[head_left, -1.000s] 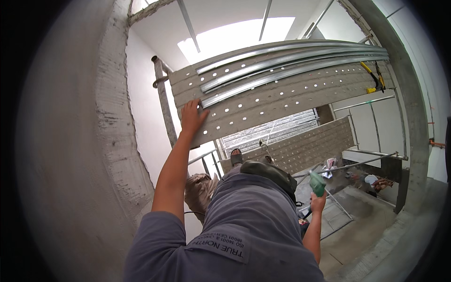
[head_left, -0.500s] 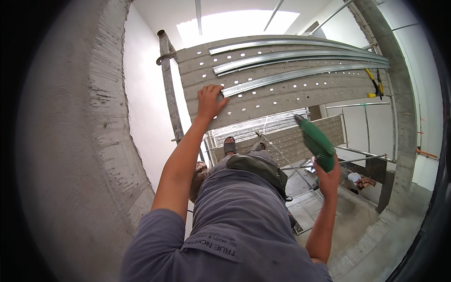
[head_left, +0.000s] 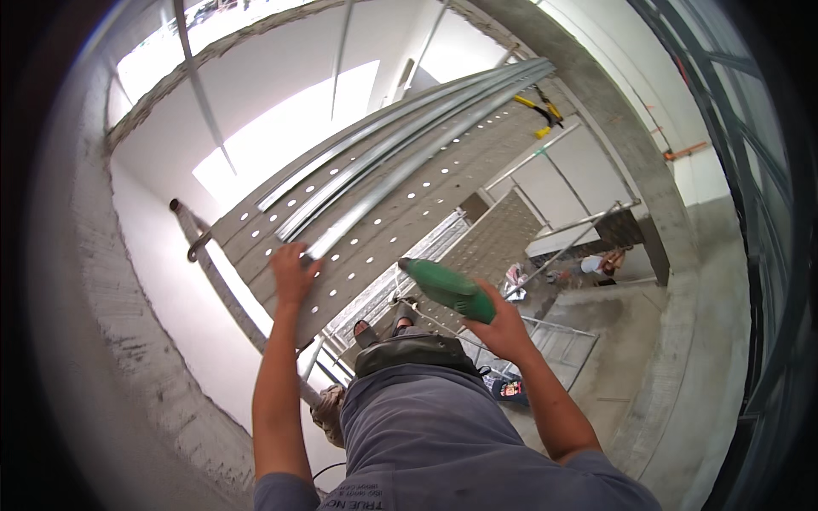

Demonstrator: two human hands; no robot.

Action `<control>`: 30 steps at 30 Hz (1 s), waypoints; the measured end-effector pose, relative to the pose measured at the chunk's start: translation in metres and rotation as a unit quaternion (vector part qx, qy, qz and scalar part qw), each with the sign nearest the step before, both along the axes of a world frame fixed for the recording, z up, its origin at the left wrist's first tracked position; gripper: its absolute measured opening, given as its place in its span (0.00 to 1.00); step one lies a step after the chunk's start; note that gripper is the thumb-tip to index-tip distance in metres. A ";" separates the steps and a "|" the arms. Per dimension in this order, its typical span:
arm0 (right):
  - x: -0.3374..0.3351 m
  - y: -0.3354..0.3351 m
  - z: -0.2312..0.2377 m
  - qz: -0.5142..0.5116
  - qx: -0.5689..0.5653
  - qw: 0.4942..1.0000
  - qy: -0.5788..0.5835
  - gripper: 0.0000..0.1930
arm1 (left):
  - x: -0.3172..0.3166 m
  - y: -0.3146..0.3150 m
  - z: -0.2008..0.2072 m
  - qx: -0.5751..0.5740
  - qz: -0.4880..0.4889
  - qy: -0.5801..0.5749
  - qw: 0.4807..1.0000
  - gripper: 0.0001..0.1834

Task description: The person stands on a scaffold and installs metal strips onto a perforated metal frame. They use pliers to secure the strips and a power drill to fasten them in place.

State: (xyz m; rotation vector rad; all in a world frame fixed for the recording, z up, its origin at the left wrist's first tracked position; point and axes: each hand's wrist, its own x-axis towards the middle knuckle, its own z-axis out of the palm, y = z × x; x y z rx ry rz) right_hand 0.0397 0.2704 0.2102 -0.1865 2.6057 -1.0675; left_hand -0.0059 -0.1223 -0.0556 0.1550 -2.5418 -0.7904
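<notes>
My left hand (head_left: 294, 274) is at the near end of a silver metal channel (head_left: 375, 200), its thumb and fingers closed around that end. The channel lies on a grey perforated scaffold plank (head_left: 409, 217). Beside it, farther back, lie more long metal channels (head_left: 341, 183), roughly parallel. In my right hand (head_left: 503, 328) is a green power drill (head_left: 447, 288), gripped by its handle. Its dark nose points left, above the gap in front of the plank, apart from the channels.
A yellow-and-black hand tool (head_left: 541, 113) lies at the plank's far right end. A scaffold pole (head_left: 209, 272) stands at the left. Below is a lower perforated platform (head_left: 498, 234). Another person (head_left: 601, 264) is far below at right, near a metal frame (head_left: 558, 341).
The view has turned, so the plank now slants up to the right. The drill has swung leftward, closer to my left hand, its nose now pointing left. My left hand stays at the channel's end.
</notes>
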 end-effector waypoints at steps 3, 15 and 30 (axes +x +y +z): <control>0.004 -0.004 0.006 -0.025 -0.017 1.000 0.002 0.38 | 0.005 0.029 0.000 0.054 0.027 -0.025 0.998 0.26; -0.047 -0.039 0.002 0.017 -0.009 0.999 -0.034 0.38 | 0.000 0.043 0.005 0.051 0.056 -0.008 0.997 0.25; -0.076 -0.123 -0.013 0.097 0.015 0.995 0.011 0.37 | -0.019 0.028 0.005 0.060 0.092 -0.017 0.994 0.25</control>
